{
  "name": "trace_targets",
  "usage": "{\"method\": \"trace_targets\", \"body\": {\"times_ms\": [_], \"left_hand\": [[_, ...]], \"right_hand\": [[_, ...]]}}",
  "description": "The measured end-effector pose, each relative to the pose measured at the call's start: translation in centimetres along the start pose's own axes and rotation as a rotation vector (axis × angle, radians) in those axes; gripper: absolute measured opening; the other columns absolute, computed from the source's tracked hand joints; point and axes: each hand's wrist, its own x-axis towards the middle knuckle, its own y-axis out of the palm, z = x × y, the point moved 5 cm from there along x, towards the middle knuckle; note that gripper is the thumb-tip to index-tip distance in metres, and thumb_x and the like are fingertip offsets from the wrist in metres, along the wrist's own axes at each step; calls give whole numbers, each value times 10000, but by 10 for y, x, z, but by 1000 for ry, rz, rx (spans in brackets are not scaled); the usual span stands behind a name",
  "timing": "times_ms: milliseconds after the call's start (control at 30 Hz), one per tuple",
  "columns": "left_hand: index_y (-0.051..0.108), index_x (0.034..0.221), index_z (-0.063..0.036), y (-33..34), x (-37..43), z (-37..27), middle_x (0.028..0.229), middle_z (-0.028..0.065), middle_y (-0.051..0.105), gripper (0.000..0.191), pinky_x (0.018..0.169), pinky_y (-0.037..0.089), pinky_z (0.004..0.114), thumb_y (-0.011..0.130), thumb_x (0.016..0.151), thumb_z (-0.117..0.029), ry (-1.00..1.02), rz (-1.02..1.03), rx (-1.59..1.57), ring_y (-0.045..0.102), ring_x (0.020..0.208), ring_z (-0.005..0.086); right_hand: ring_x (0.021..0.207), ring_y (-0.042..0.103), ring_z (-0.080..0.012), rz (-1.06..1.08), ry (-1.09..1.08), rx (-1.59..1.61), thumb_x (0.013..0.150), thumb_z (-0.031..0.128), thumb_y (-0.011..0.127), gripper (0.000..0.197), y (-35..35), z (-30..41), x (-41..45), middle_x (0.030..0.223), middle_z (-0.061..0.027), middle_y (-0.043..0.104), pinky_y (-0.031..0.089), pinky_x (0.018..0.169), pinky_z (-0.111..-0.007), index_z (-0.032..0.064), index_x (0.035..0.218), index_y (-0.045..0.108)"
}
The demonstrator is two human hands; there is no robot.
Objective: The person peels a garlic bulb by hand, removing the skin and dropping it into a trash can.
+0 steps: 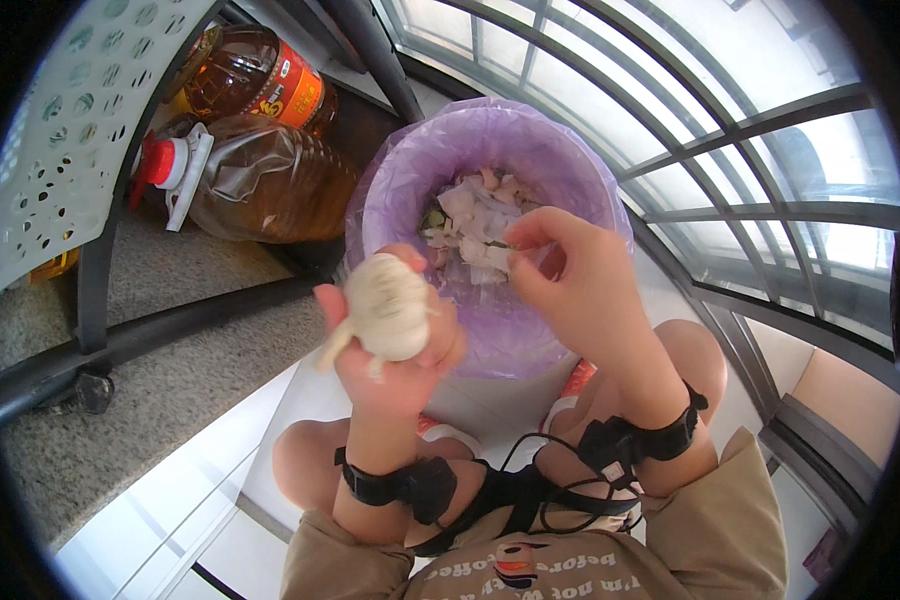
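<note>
My left hand [397, 360] is closed around a whole white garlic bulb [390, 307], its stalk pointing down to the left. Over the right part of a bin lined with a purple plastic bag [495, 360], my right hand [570, 277] has thumb and forefinger close together. A pale flake of garlic skin seems to be between those fingertips, though blur makes this hard to tell. Papery skins and scraps [472, 217] lie inside the bin. The bulb is above the bin's near left rim.
To the left, a large clear bottle with a red cap [262, 180] and an oil bottle with a red label [262, 79] lie by a dark metal rack frame [157, 330]. A perforated pale basket [67, 135] is at upper left. A barred window [735, 142] borders the right.
</note>
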Motion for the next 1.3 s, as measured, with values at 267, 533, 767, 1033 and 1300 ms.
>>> {"method": "trace_targets", "body": {"times_ms": [267, 533, 767, 1033, 1300], "left_hand": [[331, 1165, -36, 15, -2, -13, 694, 164, 565, 773, 519, 465, 347, 381, 756, -690, 101, -225, 918, 569, 563, 261], [393, 1192, -43, 14, -5, -18, 1034, 114, 518, 713, 656, 518, 308, 552, 750, -579, 50, -156, 976, 582, 846, 204], [414, 1188, -32, 8, -4, -23, 1129, 98, 473, 654, 786, 444, 281, 540, 789, -535, 190, -160, 1121, 513, 969, 174], [469, 1133, -23, 4, -5, -22, 1083, 81, 503, 541, 814, 410, 272, 576, 802, -436, 117, -197, 1079, 505, 961, 155], [477, 1116, -24, 9, -4, -23, 1052, 76, 517, 485, 801, 408, 261, 581, 810, -385, 136, -176, 1108, 507, 943, 144]], "right_hand": [[659, 568, -334, -49, -203, -60, 688, 60, 558, 113, 5, 19, -4, 761, -134, 567, 467, 600, -390, 52, 796, 588], [577, 557, -204, -77, -366, 29, 689, 23, 601, 135, -2, 36, -9, 769, -93, 577, 448, 500, -268, 34, 824, 604], [595, 570, -156, -75, -579, -56, 632, 12, 646, 264, -4, 47, -14, 815, -85, 594, 458, 501, -220, 33, 894, 621], [608, 582, -192, -41, -619, -72, 623, 21, 654, 285, -2, 47, -14, 810, -100, 590, 467, 518, -252, 19, 905, 614], [583, 584, -201, -30, -607, -79, 626, 13, 644, 261, -1, 44, -14, 770, -100, 591, 468, 516, -258, 19, 886, 613]]}}
